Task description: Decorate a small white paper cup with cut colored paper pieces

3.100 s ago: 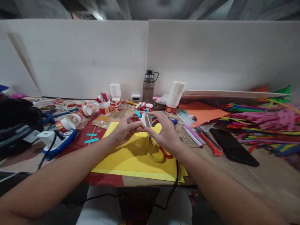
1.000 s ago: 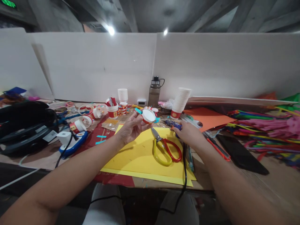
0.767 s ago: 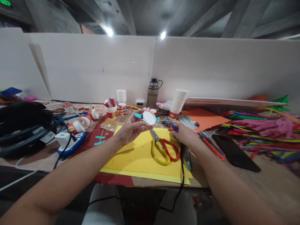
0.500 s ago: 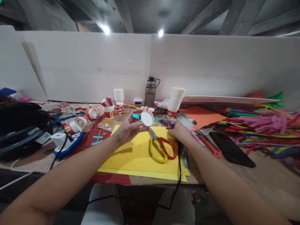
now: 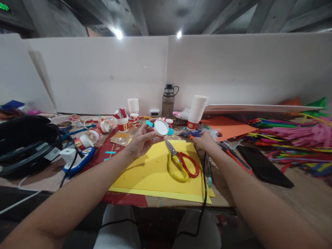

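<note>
My left hand [image 5: 142, 141] pinches a short paper cup piece [image 5: 161, 128], a cut-down cup with its round white face turned toward me. A teal paper strip [image 5: 149, 123] sticks out from its left side. My right hand [image 5: 204, 141] is closed on a blue glue gun [image 5: 196, 133] lying low over the right side of the work area; a black cord [image 5: 205, 183] runs down from it past the table edge. Between the hands, scissors [image 5: 178, 164] with one yellow and one red handle rest on yellow sheets [image 5: 145, 176], blades pointing away.
Stacked paper cups [image 5: 197, 110] and a water bottle [image 5: 168, 102] stand at the back. To the right lie an orange sheet [image 5: 228, 126], a black phone [image 5: 264, 166] and colourful pipe cleaners [image 5: 298, 138]. A blue-and-white power strip [image 5: 80, 160] and cut cups [image 5: 84, 141] are left.
The cup piece in my left hand has tilted slightly, showing its white face from a new angle. My right hand has shifted slightly farther away with the glue gun. The view has moved a little.
</note>
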{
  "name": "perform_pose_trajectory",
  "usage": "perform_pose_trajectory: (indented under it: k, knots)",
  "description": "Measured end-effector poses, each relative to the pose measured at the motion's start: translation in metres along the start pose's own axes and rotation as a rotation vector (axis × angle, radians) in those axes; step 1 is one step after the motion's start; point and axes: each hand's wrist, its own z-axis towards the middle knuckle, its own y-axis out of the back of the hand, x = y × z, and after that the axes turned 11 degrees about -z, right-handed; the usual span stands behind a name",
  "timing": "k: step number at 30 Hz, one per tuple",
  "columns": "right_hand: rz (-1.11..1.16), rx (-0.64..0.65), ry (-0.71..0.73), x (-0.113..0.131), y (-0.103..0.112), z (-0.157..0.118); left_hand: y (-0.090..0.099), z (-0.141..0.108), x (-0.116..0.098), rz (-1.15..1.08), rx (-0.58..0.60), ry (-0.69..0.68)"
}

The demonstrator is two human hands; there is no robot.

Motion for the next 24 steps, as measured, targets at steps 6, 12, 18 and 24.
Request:
perform_pose_trajectory:
  k: [6, 12, 18, 24]
  knots:
    - [0.160, -0.422, -0.095, 0.010, 0.016, -0.005, 0.003, 0.003, -0.004, -0.030, -0.027, -0.020]
    - [0.772, -0.099, -0.034, 0.027, 0.019, -0.019, 0.013, 0.007, 0.000, -0.048, -0.033, -0.008]
    - [0.786, -0.017, 0.154, 0.034, 0.018, -0.033, 0.022, 0.010, 0.000, -0.056, -0.070, -0.014]
    - [0.860, 0.059, 0.308, 0.047, 0.025, -0.053, 0.025, 0.012, -0.001, -0.077, -0.131, -0.014]
